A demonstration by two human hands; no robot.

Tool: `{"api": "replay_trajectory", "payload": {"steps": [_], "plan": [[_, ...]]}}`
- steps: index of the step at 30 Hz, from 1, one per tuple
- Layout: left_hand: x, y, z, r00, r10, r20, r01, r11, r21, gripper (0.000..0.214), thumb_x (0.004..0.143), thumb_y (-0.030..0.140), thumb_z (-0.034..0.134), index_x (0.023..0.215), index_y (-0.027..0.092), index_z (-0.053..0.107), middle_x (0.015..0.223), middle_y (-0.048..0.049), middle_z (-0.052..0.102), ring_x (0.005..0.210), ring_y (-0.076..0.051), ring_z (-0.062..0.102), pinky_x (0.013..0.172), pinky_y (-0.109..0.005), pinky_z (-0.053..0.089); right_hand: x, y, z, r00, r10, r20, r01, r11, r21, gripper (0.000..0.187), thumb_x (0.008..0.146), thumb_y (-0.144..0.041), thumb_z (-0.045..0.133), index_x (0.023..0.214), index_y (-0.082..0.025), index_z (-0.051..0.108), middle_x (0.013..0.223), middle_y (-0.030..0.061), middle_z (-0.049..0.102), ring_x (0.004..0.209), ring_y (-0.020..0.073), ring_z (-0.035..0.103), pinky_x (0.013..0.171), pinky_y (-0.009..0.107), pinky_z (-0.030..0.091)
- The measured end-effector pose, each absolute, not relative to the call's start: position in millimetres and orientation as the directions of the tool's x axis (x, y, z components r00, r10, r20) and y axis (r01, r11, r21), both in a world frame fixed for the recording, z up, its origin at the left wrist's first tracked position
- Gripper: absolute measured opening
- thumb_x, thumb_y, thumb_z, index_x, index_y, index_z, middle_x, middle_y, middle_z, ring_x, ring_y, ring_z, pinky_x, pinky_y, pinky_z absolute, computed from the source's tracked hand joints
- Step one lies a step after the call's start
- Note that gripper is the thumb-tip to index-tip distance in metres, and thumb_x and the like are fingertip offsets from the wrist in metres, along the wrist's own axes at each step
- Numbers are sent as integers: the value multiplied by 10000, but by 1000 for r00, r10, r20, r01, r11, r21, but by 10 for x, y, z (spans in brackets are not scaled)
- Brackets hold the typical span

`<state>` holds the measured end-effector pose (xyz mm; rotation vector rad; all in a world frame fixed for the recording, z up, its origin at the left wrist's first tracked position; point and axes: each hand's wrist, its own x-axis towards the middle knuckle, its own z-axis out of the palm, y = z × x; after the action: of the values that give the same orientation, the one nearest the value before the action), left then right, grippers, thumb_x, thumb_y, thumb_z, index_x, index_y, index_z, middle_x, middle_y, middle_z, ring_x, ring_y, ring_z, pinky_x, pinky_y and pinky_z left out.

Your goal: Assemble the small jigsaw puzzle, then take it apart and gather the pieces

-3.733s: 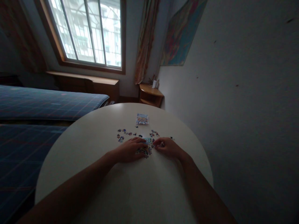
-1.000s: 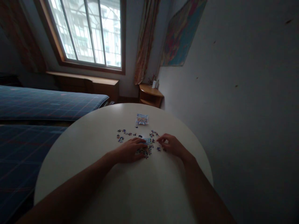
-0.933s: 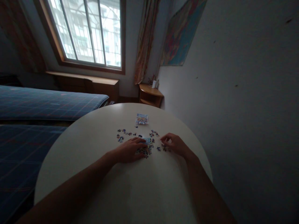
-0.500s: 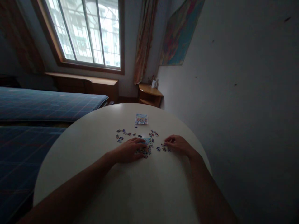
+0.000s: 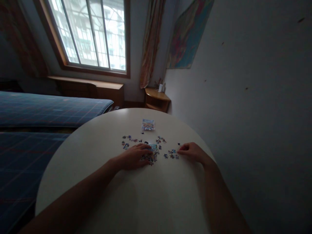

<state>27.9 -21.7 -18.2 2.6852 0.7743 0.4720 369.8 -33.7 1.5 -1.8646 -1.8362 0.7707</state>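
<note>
Head camera looks down at a round white tabletop (image 5: 146, 201). Far to the left of the left hand is a blue bed (image 5: 48, 110). A little past the left hand's knuckles, loose puzzle pieces (image 5: 126, 143) lie spread out. The left hand (image 5: 135, 156) lies flat and open, palm down. It grips nothing, and its fingertips rest on the joined puzzle patch (image 5: 153, 149). Farther out beyond those fingertips, well apart from them, lies a small picture card (image 5: 148, 124). Between the two hands sits a little bunch of pieces (image 5: 172, 154), just beside the right hand's fingertips. The right hand (image 5: 192, 151) rests on the tabletop with its fingers curled in and its thumb close to its first finger. It is too small and dark to tell if a piece is pinched there.
</note>
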Motion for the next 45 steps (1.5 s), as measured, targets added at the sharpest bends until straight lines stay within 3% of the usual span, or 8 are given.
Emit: {"api": "replay_trajectory", "payload": {"steps": [6,17,31,39,45], "plan": [[283,-231,-171,800,553,235,450,-810,376,427,914,471,565,1292,273,580,1398,-76,517,1285,-273,474,1105,-445,353,3697,-385,79,-84,985,-151,755,-36,-655,236,663,-381,730,743,-160,755,710,54,719,655,176,623,631,280,433],[285,-221,-182,799,563,211,465,-802,375,438,905,431,577,1311,266,574,1416,-73,502,1309,-273,447,1115,-429,340,3640,-420,109,-184,962,-204,762,8,-648,388,647,-378,743,950,-136,759,714,26,638,652,150,572,615,255,420],[294,-232,-158,802,557,217,457,-805,379,422,913,395,570,1308,247,574,1397,-87,517,1290,-270,466,1110,-430,347,3517,-468,127,-198,947,-252,817,18,-576,170,651,-239,650,769,-148,731,713,39,684,659,161,595,598,248,412],[279,-193,-184,786,551,280,393,-795,462,333,968,337,481,1266,240,594,1348,-84,564,1243,-229,516,1090,-391,367,3527,-448,92,-189,968,-168,858,80,-508,341,676,-269,712,992,-141,713,838,67,681,733,173,610,656,260,446],[280,-185,-190,785,547,291,386,-799,462,324,958,318,499,1257,233,592,1326,-83,574,1230,-227,522,1080,-389,379,3526,-457,124,-194,960,-201,868,73,-491,253,722,-295,703,921,-139,718,808,72,685,730,177,615,665,268,441]]}}
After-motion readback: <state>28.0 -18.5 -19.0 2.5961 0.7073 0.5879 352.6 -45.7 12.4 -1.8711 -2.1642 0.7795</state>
